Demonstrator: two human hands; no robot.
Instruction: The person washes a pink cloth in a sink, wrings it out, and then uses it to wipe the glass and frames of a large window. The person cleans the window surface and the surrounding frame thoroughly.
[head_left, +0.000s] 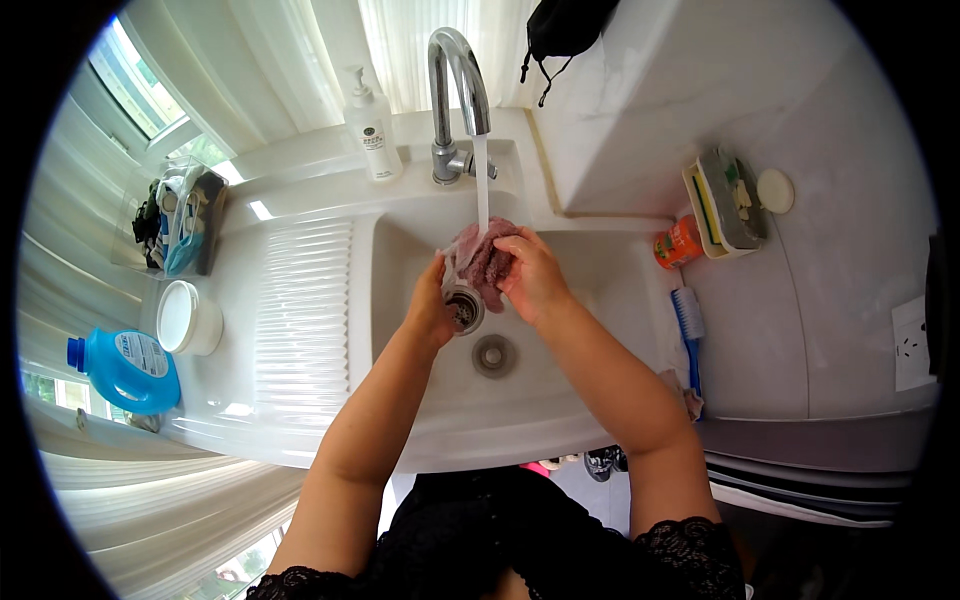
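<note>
Over a white sink [600,270], both hands hold a wet mauve-pink cloth [481,258] under the running water [482,185] from a chrome tap [455,80]. My left hand [432,305] grips the cloth's left edge. My right hand [532,275] is closed on its right side. A round metal strainer [463,308] lies in the basin just below the cloth, next to my left hand, and the drain [494,355] is nearer me.
A white pump bottle [370,125] stands left of the tap. A ribbed drainboard [300,310], a white tub [187,318] and a blue detergent bottle [125,368] lie left. On the right are an orange cup [680,242], a blue brush [689,325] and a tray with soap [725,200].
</note>
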